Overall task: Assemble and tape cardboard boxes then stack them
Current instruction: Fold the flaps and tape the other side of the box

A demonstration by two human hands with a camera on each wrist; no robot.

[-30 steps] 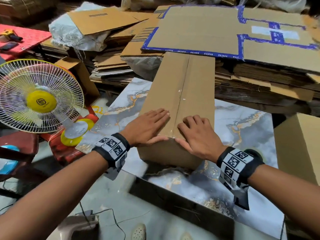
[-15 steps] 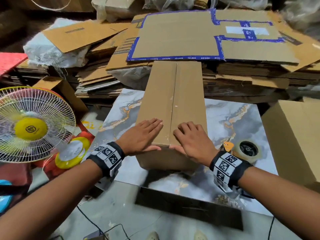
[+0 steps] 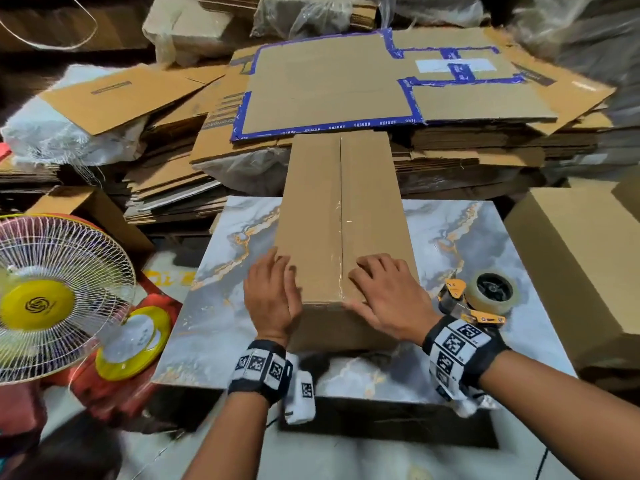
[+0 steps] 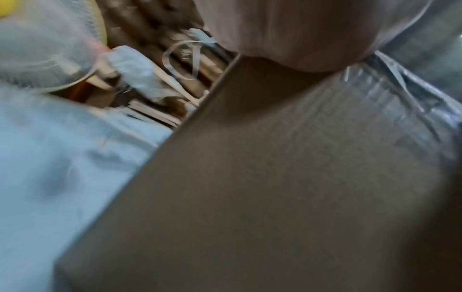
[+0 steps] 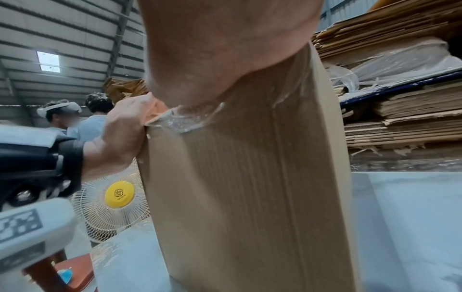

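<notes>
A long brown cardboard box point(image 3: 341, 209) lies on the marble-patterned table point(image 3: 221, 306), its top seam covered with clear tape. My left hand point(image 3: 273, 292) lies against the box's near left corner, fingers reaching along the left side. My right hand point(image 3: 384, 292) presses flat on the top near the seam, thumb over the front edge. In the right wrist view the box's front face point(image 5: 250, 187) fills the middle, with wrinkled tape under my palm and the left hand point(image 5: 125, 126) at the corner. The left wrist view shows the box face point(image 4: 250, 187), blurred.
A tape dispenser point(image 3: 485, 296) sits on the table right of my right hand. A finished box point(image 3: 581, 258) stands at the right. Flat cardboard stacks point(image 3: 346, 84) pile up behind. A white fan point(image 3: 45, 299) stands at the left. Other people point(image 5: 75, 118) are behind the fan.
My left hand slid off the box top to its left near corner. The right hand stayed near the seam. The head view shifted, bringing the tape dispenser into sight.
</notes>
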